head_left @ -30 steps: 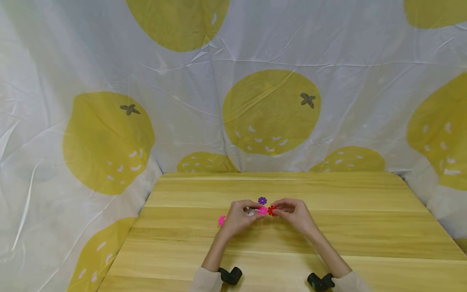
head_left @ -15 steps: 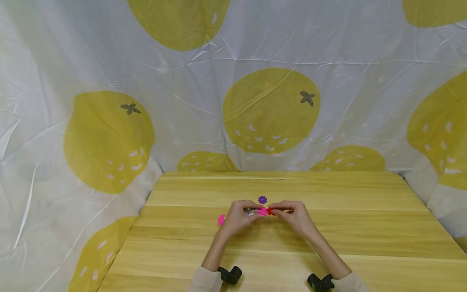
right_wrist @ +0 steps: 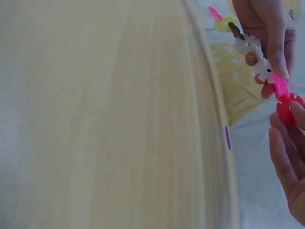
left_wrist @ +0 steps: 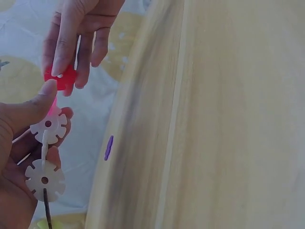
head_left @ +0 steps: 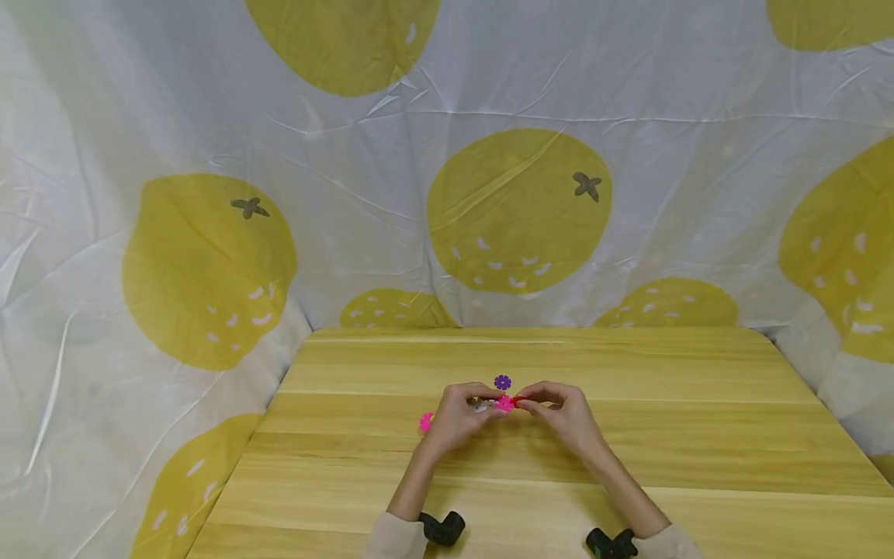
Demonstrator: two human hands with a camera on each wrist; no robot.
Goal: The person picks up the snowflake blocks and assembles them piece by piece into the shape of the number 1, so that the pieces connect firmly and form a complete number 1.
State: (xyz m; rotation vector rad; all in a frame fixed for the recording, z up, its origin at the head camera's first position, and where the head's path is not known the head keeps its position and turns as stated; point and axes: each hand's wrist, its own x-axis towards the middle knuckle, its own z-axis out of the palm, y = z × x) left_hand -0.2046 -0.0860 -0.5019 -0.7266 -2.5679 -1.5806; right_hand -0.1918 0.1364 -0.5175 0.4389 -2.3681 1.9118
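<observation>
My left hand [head_left: 455, 423] pinches a chain of notched plastic snowflake discs near its right end. Two white discs [left_wrist: 45, 180] run along the fingers, and a pink disc [head_left: 504, 404] sits at the fingertips. Farther along, a brown disc [right_wrist: 235, 30], a yellow disc [right_wrist: 223, 24] and another pink disc [head_left: 426, 422] trail out past the hand. Between thumb and fingers, my right hand [head_left: 567, 415] holds a red snowflake disc [right_wrist: 286, 109]. The red disc meets the pink disc's edge; whether their notches interlock I cannot tell.
A single purple snowflake disc [head_left: 502, 382] lies on the wooden table [head_left: 663, 435] just beyond the hands. Dark devices are strapped to both wrists, the left device [head_left: 443, 529] and the right device [head_left: 611, 543]. A lemon-print cloth [head_left: 391, 210] hangs behind the table.
The red disc has turned from face-on to nearly edge-on and shifted slightly left against the pink disc. My left hand has barely moved.
</observation>
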